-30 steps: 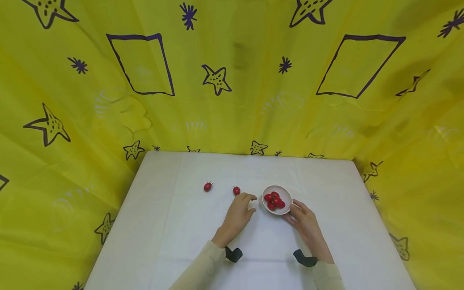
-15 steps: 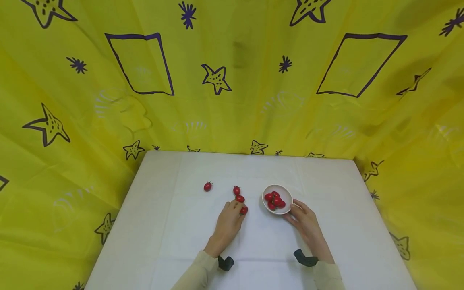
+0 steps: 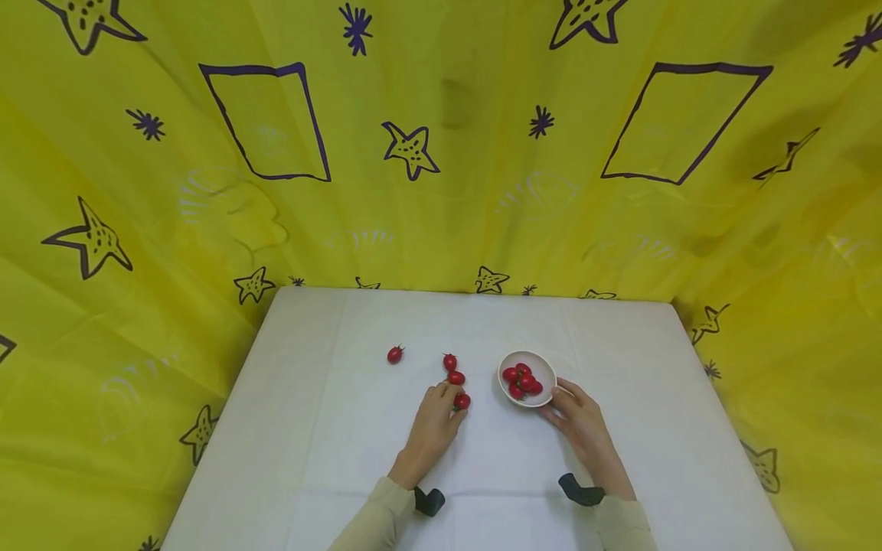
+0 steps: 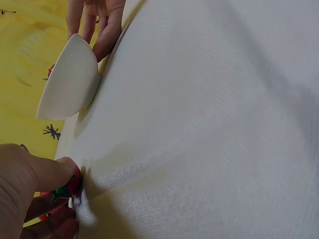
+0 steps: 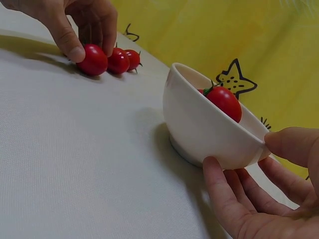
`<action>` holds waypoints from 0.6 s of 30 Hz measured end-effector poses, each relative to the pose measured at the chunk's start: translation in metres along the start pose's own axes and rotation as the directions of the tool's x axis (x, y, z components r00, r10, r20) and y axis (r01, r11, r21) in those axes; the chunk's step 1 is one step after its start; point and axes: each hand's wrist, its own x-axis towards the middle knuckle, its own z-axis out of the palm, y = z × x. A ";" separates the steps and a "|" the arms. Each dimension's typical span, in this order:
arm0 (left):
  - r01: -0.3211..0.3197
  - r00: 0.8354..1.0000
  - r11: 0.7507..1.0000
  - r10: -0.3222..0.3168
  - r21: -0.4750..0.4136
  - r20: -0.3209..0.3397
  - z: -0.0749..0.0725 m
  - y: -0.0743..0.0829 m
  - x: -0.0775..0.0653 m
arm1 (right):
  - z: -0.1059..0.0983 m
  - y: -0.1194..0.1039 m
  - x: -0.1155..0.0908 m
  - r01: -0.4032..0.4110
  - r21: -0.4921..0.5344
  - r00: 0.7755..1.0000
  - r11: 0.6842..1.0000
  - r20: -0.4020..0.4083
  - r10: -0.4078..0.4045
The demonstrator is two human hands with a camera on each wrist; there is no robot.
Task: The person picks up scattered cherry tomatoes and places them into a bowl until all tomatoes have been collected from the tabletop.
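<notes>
The right hand (image 3: 582, 425) holds the white bowl (image 5: 199, 122), thumb at its rim and fingers along its side; the left hand (image 3: 429, 428) pinches a cherry tomato (image 5: 93, 60) at the white tabletop (image 3: 344, 459). A second ago the left hand was nearer the bowl, thumb and fingers apart; its work now lies with the loose fruit, while the bowl has stayed put. In the bowl sits a cluster of cherry tomatoes (image 3: 526, 383), seemingly unchanged. Outside it, a middle tomato (image 3: 456, 378) and a farther tomato (image 3: 450, 362) lie beyond the pinched one, and a leftmost tomato (image 3: 395, 354) lies well apart.
</notes>
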 end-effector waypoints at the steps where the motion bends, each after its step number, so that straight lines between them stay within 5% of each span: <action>1: 0.001 1.000 1.000 -0.001 -0.006 0.002 0.000 0.000 0.000 | 0.000 0.000 0.000 -0.003 -0.003 1.000 1.000 0.003 0.003; 18: 0.020 0.999 0.984 -0.014 -0.178 0.036 -0.004 0.013 0.020 | 0.000 0.000 0.003 -0.019 0.007 1.000 1.000 0.004 0.019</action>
